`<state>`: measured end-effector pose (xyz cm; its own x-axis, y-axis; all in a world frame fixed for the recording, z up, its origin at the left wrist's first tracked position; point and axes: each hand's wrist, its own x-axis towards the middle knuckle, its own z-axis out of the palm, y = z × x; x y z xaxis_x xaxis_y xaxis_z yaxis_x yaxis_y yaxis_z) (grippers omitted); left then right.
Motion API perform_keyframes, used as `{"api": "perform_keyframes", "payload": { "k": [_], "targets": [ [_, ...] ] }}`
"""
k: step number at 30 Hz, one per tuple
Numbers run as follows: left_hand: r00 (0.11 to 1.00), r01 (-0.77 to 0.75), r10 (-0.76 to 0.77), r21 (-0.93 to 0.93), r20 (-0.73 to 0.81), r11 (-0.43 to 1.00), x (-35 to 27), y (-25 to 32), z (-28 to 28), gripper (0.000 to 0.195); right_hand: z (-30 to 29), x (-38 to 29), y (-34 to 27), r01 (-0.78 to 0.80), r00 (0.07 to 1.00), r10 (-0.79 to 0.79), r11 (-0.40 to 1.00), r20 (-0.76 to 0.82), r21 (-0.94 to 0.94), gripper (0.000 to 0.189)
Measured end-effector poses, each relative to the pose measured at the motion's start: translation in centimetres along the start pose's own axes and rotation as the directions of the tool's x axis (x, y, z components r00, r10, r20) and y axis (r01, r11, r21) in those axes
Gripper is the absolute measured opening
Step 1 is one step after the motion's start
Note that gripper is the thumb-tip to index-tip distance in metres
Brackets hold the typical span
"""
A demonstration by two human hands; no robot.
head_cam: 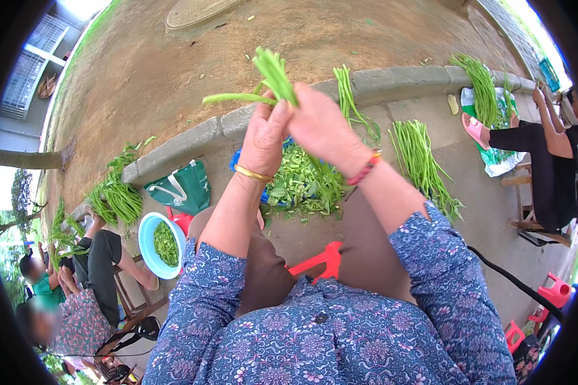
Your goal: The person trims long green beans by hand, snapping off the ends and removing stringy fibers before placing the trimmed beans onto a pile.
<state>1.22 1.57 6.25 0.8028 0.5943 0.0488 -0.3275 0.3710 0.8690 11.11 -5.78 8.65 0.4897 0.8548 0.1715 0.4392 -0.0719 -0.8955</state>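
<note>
A bunch of green leafy-vegetable stems (pixel 273 74) is held up in front of me, cut or snapped ends upward. My left hand (pixel 265 137), with a gold-coloured bangle at the wrist, pinches the stems near the thumb tip, and one stem juts out to the left. Pressed against it, my right hand (pixel 320 127) is slightly blurred and closes round the same bunch; its palm side is hidden. Leafy ends show under the right hand. Below both hands, a heap of chopped green pieces (pixel 294 180) fills a blue container (pixel 236 159), mostly covered by the greens and my arms.
Whole stems (pixel 419 154) lie on the paving to the right, and a smaller bundle (pixel 345 94) rests against the stone kerb (pixel 400 84). To the left are a green tote bag (pixel 183 187) and a light-blue basin (pixel 147 248) of chopped greens. People sit on both sides.
</note>
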Motion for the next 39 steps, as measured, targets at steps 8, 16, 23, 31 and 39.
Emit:
{"api": "perform_keyframes", "payload": {
  "k": [8,16,23,31,39],
  "targets": [
    [0.941,0.176,-0.197,-0.096,-0.277,0.98,-0.1,-0.9,-2.7,0.018,4.1,-2.8,1.9,0.163,0.986,-0.151,0.964,0.072,-0.211,0.035],
    [0.985,0.139,-0.138,0.009,-0.103,0.99,0.1,1.6,-2.2,0.02,-1.0,1.7,3.4,-0.455,0.882,0.439,0.691,0.173,0.562,0.035],
    [0.941,0.306,-0.315,0.085,0.122,0.948,-1.0,1.2,-1.1,0.018,-1.6,2.3,3.0,-0.444,0.866,0.421,0.402,0.269,0.801,0.021],
    [0.891,0.327,-0.312,-0.009,-0.329,0.945,0.1,0.5,-3.1,0.014,-3.3,2.4,2.5,-0.196,0.926,0.356,0.74,-0.127,0.643,0.017],
    [0.943,0.149,-0.003,0.416,-0.333,0.897,0.9,0.8,-5.7,0.013,-2.7,1.4,3.3,0.154,0.944,-0.212,0.961,-0.254,-0.231,0.012]
  ]
}}
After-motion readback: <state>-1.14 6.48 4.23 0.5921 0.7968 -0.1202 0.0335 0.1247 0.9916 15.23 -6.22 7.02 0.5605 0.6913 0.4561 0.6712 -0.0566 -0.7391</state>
